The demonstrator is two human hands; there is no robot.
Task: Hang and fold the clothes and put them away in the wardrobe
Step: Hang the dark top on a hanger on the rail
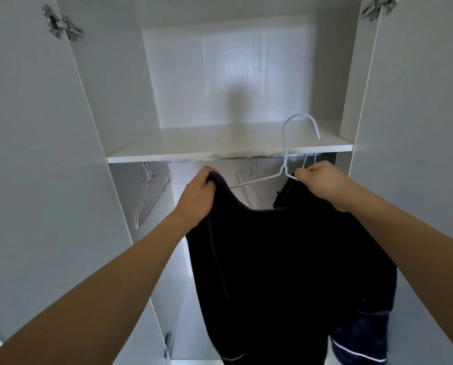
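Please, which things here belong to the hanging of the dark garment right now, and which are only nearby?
In the job:
dark garment
white hanger, partly inside it
left hand, gripping the garment
right hand, holding hanger and garment
rail under the shelf

Only nearby:
empty hangers on the left
door hinges

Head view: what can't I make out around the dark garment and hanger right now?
- White hanger: right arm hidden behind right hand.
- Dark garment: hem cut off by bottom edge; garment type unclear.
- Rail: mostly hidden under shelf.
- Left hand: fingertips buried in fabric.
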